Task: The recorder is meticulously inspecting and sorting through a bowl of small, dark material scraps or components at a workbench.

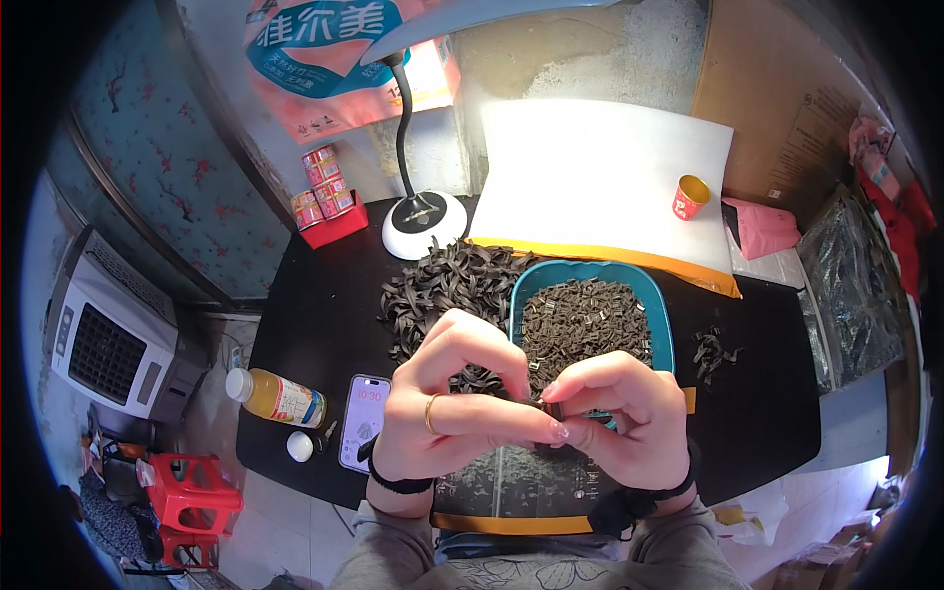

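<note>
My left hand (454, 398), with a gold ring on one finger, and my right hand (629, 418) meet in front of me. Both are closed in a pinch on a small dark strip (554, 409), mostly covered by the fingertips. Just beyond the hands stands a teal plastic basin (661, 305) filled with many small dark pieces, a few with shiny metallic bits. To its left lies a heap of loose dark strips (447, 285), partly behind my left hand. Below my hands is a dark mat (511, 492) with pale dust and an orange edge.
A lamp (423, 218) stands behind the heap, near a red box (332, 224) of small tins. A juice bottle (280, 398), a white cap (300, 446) and a phone (364, 418) lie left. Further strips (715, 354) and a red cup (691, 200) are right.
</note>
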`<action>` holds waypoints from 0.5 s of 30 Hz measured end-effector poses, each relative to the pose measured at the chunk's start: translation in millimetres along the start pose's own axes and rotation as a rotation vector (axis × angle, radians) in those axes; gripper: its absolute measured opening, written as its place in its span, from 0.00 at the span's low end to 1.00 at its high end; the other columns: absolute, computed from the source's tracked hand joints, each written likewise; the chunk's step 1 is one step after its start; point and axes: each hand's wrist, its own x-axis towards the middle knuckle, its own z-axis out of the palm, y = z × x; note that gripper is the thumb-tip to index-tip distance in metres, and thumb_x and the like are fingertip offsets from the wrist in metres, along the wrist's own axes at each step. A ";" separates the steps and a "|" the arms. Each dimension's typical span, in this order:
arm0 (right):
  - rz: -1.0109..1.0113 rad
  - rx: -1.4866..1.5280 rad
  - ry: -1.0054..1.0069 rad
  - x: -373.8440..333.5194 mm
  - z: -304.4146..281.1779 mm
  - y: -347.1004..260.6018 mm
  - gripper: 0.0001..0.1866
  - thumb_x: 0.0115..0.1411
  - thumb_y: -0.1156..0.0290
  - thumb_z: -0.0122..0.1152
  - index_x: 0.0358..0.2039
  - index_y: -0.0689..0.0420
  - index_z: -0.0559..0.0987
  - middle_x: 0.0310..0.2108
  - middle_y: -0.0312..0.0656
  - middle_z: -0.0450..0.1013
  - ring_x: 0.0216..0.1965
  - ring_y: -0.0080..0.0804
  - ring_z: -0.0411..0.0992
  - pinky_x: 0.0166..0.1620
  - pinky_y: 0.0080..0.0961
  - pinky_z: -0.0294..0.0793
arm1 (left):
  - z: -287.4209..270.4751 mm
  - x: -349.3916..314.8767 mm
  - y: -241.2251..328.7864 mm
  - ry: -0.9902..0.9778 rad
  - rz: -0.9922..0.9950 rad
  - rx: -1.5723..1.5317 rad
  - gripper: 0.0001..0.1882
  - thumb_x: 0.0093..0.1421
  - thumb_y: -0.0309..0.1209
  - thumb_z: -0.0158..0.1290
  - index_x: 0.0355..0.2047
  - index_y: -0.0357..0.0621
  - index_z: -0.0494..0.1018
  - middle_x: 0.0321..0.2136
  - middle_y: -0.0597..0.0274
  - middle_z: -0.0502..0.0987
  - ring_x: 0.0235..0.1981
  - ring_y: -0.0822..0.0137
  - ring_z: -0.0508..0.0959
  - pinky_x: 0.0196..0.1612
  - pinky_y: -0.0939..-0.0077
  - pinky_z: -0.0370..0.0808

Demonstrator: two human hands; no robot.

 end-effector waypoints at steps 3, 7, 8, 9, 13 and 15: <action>-0.058 -0.056 -0.026 1.0 -3.7 1.7 0.12 0.49 0.81 0.64 0.34 0.63 0.73 0.31 0.42 0.76 0.31 0.24 0.76 0.35 0.17 0.74 | 4.3 2.3 2.4 -0.016 -0.142 -0.044 0.13 0.39 0.33 0.63 0.29 0.54 0.81 0.28 0.69 0.70 0.30 0.69 0.69 0.35 0.76 0.64; -0.123 -0.093 -0.016 1.2 -4.8 4.7 0.14 0.49 0.82 0.64 0.36 0.62 0.72 0.30 0.41 0.76 0.31 0.26 0.77 0.34 0.18 0.75 | 6.5 -0.6 -2.5 0.014 -0.115 -0.131 0.13 0.40 0.33 0.63 0.29 0.52 0.80 0.27 0.67 0.69 0.30 0.70 0.69 0.35 0.76 0.64; -0.124 -0.091 -0.017 0.8 -3.5 3.5 0.14 0.49 0.82 0.64 0.36 0.62 0.72 0.30 0.41 0.76 0.31 0.26 0.77 0.34 0.18 0.75 | 5.3 -1.5 -2.8 0.024 -0.097 -0.201 0.12 0.40 0.32 0.63 0.29 0.52 0.80 0.27 0.67 0.69 0.30 0.70 0.68 0.34 0.76 0.64; -0.101 -0.076 0.011 -0.1 -1.6 1.4 0.13 0.47 0.82 0.65 0.34 0.64 0.73 0.30 0.42 0.76 0.30 0.25 0.76 0.34 0.17 0.74 | 2.9 -2.4 -3.2 0.024 -0.098 -0.198 0.12 0.40 0.32 0.63 0.29 0.52 0.80 0.27 0.67 0.69 0.30 0.70 0.68 0.34 0.76 0.64; -0.159 -0.093 0.078 -0.3 2.9 4.9 0.13 0.45 0.83 0.66 0.32 0.65 0.74 0.28 0.43 0.75 0.28 0.25 0.74 0.33 0.17 0.74 | -2.5 -3.1 -3.4 -0.084 -0.127 -0.227 0.11 0.42 0.29 0.63 0.30 0.47 0.78 0.27 0.65 0.69 0.29 0.70 0.68 0.33 0.77 0.65; -0.209 -0.117 0.078 1.5 2.9 6.8 0.13 0.45 0.83 0.66 0.33 0.63 0.74 0.28 0.42 0.75 0.28 0.27 0.75 0.32 0.19 0.74 | -2.6 -1.8 1.5 -0.106 -0.159 -0.223 0.10 0.44 0.26 0.62 0.29 0.44 0.77 0.27 0.65 0.70 0.28 0.71 0.69 0.32 0.78 0.65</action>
